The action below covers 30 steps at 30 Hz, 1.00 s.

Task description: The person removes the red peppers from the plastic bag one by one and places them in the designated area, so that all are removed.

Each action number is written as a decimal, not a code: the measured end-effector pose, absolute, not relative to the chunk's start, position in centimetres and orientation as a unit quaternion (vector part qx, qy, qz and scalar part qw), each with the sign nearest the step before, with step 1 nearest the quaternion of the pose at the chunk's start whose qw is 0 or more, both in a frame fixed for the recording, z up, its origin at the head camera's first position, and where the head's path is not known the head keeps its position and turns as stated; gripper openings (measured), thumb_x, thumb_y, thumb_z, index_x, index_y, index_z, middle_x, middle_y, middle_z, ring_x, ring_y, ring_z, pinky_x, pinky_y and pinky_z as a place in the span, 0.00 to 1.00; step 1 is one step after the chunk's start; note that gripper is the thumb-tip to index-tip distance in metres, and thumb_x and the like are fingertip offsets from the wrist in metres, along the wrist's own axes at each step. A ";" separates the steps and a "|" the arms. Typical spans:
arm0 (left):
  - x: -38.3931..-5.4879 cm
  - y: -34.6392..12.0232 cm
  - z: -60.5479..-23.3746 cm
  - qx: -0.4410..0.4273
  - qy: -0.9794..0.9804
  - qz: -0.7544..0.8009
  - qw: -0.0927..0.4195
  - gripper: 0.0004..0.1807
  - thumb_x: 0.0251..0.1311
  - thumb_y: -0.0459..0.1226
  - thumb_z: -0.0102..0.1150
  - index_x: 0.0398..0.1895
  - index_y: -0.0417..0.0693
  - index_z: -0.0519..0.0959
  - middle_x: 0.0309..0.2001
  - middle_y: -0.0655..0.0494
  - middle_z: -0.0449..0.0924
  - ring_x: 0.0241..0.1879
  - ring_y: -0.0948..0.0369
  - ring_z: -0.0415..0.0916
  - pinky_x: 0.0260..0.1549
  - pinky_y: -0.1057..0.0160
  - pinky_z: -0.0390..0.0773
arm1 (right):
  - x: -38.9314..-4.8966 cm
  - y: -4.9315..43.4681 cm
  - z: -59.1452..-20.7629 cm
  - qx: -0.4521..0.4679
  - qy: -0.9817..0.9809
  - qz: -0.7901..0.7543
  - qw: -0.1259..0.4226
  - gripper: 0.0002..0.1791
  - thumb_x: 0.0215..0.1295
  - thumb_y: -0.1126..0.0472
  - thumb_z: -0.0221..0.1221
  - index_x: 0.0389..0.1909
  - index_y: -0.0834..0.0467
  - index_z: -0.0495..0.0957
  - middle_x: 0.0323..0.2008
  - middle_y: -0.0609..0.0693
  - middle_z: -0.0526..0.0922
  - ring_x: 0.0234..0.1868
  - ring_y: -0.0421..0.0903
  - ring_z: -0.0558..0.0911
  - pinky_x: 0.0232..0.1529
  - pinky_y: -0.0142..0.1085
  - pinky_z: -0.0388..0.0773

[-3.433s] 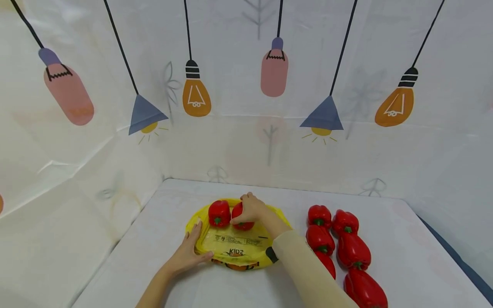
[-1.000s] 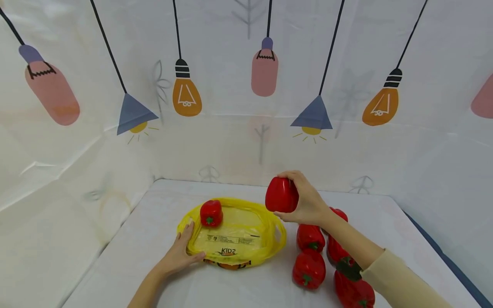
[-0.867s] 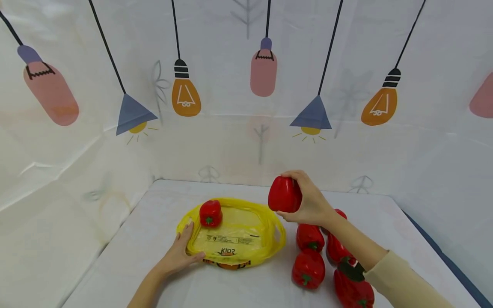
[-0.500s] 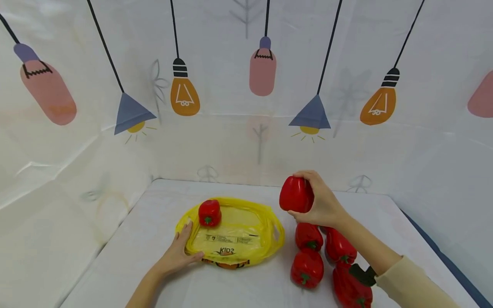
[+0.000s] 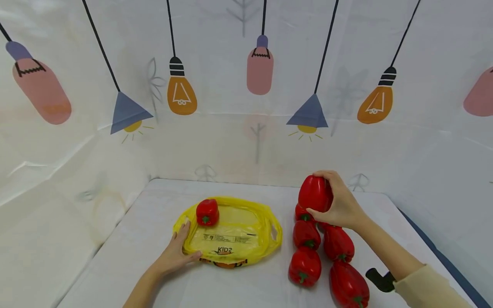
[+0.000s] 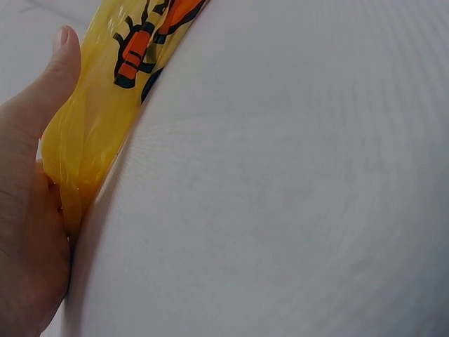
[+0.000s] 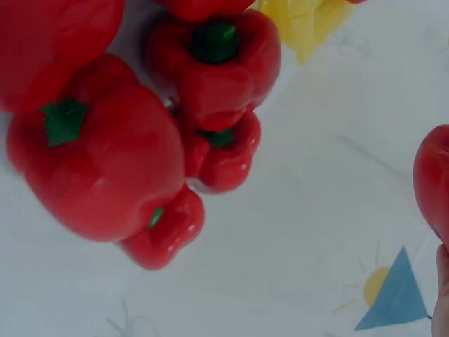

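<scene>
My right hand grips a red bell pepper between thumb and fingers, above the far end of several red bell peppers on the table. In the right wrist view, part of that held pepper shows at the right edge. A yellow plastic bag with its rim spread wide lies left of the peppers. One red bell pepper sits in its far left part. My left hand rests against the bag's near left side, thumb and fingers spread. The left wrist view shows the palm alongside the yellow plastic.
Two rough columns of bell peppers stand on the right, including a near left pepper and a near right one. A white cloth covers the table. Behind it hangs a white backdrop printed with lamps.
My right hand has lifted one of the bag's two peppers out and carried it rightward over the other peppers. My left hand has stayed at the bag's side.
</scene>
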<state>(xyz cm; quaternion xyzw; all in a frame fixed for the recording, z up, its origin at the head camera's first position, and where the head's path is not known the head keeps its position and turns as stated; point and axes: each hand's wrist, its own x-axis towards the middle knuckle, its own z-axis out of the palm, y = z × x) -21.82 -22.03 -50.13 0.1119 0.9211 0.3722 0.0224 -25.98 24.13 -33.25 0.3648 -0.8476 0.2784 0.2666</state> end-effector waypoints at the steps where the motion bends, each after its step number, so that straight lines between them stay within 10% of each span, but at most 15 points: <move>1: -21.8 -22.0 -50.1 0.114 0.921 0.372 0.021 0.60 0.53 0.54 0.66 0.75 0.34 0.39 0.75 0.36 0.36 0.73 0.41 0.33 0.68 0.40 0.33 | -26.0 24.4 -33.3 0.364 -0.848 0.276 0.269 0.53 0.29 0.64 0.79 0.61 0.66 0.62 0.56 0.54 0.69 0.55 0.46 0.69 0.38 0.45 0.83; 30: -21.9 -22.0 -50.4 0.106 0.920 0.377 0.020 0.60 0.53 0.54 0.66 0.75 0.34 0.40 0.75 0.36 0.37 0.73 0.40 0.33 0.68 0.40 0.34 | -25.0 29.4 -33.9 0.323 -0.872 0.228 0.288 0.54 0.24 0.68 0.80 0.60 0.68 0.63 0.53 0.56 0.71 0.53 0.44 0.69 0.35 0.38 0.82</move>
